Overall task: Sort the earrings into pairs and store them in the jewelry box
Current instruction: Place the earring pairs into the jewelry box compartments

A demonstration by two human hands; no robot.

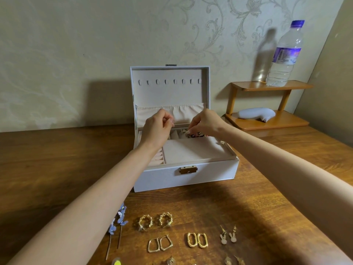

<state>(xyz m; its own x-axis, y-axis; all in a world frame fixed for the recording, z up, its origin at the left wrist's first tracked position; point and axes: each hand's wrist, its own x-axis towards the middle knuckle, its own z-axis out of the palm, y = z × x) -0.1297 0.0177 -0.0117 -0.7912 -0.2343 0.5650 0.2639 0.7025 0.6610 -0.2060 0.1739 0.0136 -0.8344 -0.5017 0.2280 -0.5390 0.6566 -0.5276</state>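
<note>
The white jewelry box (168, 178) stands open on the wooden table, lid upright, beige tray inside. Both hands reach over its back compartments. My right hand (206, 124) pinches a dark, multicoloured earring (196, 135) down at a rear compartment. My left hand (157, 127) hovers with fingers curled; a small gold piece shows just under it, and I cannot tell if it holds it. On the table in front lie paired earrings: gold beaded hoops (155, 221), thin gold squared hoops (160, 244), thick gold oval hoops (197, 240), small rabbit drops (228, 236), blue flower drops (119, 220).
A small wooden two-tier shelf (267, 104) stands at the back right with a water bottle (284, 54) on top and a white object (256, 114) below. More earrings lie cut off at the bottom edge (235, 261). The wall is close behind the box.
</note>
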